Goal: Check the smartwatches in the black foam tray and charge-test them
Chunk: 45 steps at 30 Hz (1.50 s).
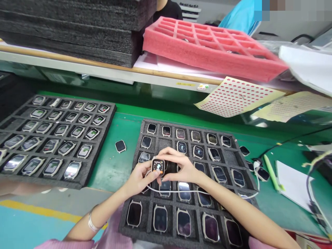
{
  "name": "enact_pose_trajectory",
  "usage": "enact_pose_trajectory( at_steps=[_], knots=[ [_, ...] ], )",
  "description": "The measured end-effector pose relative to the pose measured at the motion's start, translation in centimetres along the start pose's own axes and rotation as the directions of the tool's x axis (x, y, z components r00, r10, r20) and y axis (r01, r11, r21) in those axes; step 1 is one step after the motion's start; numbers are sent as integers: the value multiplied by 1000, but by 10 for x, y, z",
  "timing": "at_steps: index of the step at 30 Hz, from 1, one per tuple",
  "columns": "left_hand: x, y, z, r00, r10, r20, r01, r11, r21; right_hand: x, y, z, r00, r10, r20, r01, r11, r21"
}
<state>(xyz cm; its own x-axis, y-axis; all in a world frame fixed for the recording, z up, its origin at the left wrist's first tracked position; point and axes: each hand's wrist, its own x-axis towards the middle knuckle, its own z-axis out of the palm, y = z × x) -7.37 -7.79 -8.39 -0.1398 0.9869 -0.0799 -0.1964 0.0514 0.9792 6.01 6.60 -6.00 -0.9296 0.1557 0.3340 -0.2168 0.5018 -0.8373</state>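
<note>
Both my hands hold one smartwatch body (158, 166) with a lit screen above a black foam tray (138, 138). My left hand (138, 178) pinches its left and lower edge. My right hand (181, 166) curls over its top and right side. A white cable (207, 192) runs from under the watch across the tray to the right. The tray's cells hold several watch bodies, most with dark screens, a few lit.
A second black foam tray (110, 116) of several watches with lit screens lies to the left. One loose watch (120, 146) sits on the green mat between the trays. Behind are a pink foam tray (207, 52), stacked black foam (77, 27), a red-dot sticker sheet (233, 97), and papers at right.
</note>
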Motion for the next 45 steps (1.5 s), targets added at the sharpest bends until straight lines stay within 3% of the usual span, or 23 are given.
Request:
enact_pose_trajectory(
  at_steps=[3,6,10,14,18,23,28,32,36,41,45],
  knots=[
    [5,-1,4,998,-33,-52,32,999,-27,3,-11,-2,998,59,-10,-60,962,-266],
    [10,2,6,998,-48,-26,47,998,-48,9,-12,-15,994,106,-10,-104,947,-303],
    [5,10,2,998,-58,8,58,996,-69,17,13,-32,977,134,-164,-193,882,-430],
    [-12,11,-7,992,-120,37,123,990,-75,20,32,-34,980,164,-113,-199,760,-618],
    [-25,3,-14,990,-141,-18,140,989,-56,36,23,-27,984,163,-65,-164,718,-677],
    [-22,0,-15,990,-128,-62,122,989,-84,77,20,5,972,220,85,-97,701,-706],
    [-16,3,-17,989,-148,-22,144,980,-139,97,28,16,956,286,63,-162,696,-699],
    [-17,1,-20,989,-148,-18,142,974,-177,80,12,-1,957,281,78,-179,777,-603],
    [-19,-1,-19,989,-149,-13,146,978,-148,51,-18,-3,960,192,206,-99,915,-391],
    [-25,-3,-13,999,-45,-8,44,993,-109,32,-26,14,955,183,233,-80,916,-393],
    [-27,-6,-8,990,-20,-142,9,997,-79,32,-18,24,964,131,233,-14,896,-443]
  ],
)
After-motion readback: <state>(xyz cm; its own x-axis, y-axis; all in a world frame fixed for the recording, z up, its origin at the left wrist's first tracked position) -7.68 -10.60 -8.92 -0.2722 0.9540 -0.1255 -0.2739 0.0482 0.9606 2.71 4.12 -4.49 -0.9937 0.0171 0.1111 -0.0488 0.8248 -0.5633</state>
